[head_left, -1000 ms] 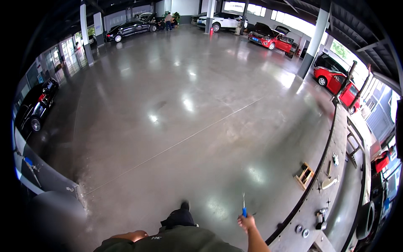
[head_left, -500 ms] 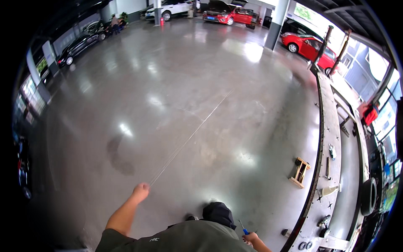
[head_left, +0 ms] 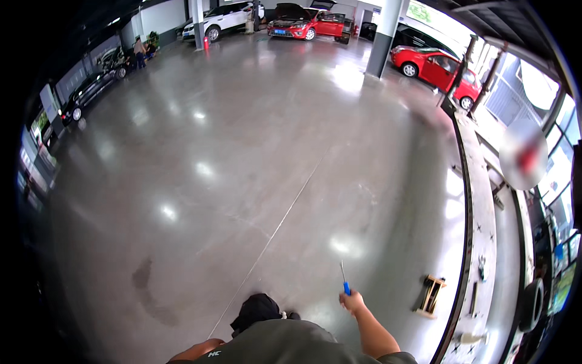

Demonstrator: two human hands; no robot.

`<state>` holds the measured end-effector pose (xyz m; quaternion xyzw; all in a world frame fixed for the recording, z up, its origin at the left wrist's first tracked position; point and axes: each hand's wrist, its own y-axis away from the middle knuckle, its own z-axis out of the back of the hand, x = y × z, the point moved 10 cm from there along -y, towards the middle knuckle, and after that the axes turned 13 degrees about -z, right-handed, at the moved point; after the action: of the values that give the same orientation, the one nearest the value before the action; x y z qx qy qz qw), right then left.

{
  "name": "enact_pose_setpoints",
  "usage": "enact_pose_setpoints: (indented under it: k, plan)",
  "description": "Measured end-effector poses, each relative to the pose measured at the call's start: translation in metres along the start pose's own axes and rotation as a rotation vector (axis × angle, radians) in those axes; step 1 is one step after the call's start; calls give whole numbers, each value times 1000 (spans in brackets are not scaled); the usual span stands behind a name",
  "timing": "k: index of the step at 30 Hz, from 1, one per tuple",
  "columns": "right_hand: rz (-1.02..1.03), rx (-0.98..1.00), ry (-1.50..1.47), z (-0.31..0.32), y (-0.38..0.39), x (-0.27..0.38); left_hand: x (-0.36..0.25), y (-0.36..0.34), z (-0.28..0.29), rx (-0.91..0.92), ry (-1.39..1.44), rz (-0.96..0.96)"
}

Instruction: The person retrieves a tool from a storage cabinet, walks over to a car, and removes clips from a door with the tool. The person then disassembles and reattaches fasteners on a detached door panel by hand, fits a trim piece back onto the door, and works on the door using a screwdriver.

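Observation:
My right hand [head_left: 351, 301] is closed round a screwdriver [head_left: 347, 287] with a blue handle and a thin metal shaft. It is held out in front of me on the right, above the grey floor [head_left: 254, 182], with the shaft pointing away. Of my left side only part of a bare arm [head_left: 199, 350] shows beside the dark green shirt [head_left: 285, 343]; the hand itself is out of sight. One dark-trousered leg [head_left: 257, 310] is forward, below the shirt.
On the right runs a long metal platform [head_left: 477, 200] with small tools on it. A wooden frame [head_left: 430, 296] sits on the floor beside it, and a tyre [head_left: 531, 304] stands beyond. Ahead are a pillar [head_left: 381, 48], red cars [head_left: 436, 68] and a white car [head_left: 227, 19].
My right hand has swung forward with the screwdriver. The left hand has swung back out of sight. My other leg is now forward, and the wooden frame appears nearer.

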<state>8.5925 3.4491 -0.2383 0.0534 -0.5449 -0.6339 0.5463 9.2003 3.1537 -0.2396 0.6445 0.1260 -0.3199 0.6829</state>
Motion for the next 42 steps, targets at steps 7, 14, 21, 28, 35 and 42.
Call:
enact_pose_setpoints:
  k: [7,14,21,28,35,42]
  plan:
    - [104,-99,-37,62,-158,316,-74,-173,242,-54,46,-4]
    - [-477,231,628,30,-288,279,-285,-320,728,-640,-236,5]
    - [-623,286,404,19,-442,379,-514,-426,1076,-956,-143,-272]
    - [-553,286,324,100,-716,736,-557,-616,1115,-197,-362,-84]
    - [124,-46,-251,240,-926,1281,-603,-720,1197,-8,-22,46]
    - [-144,-102,-62,261,-1124,1421,-760,-948,1506,171,-716,-160]
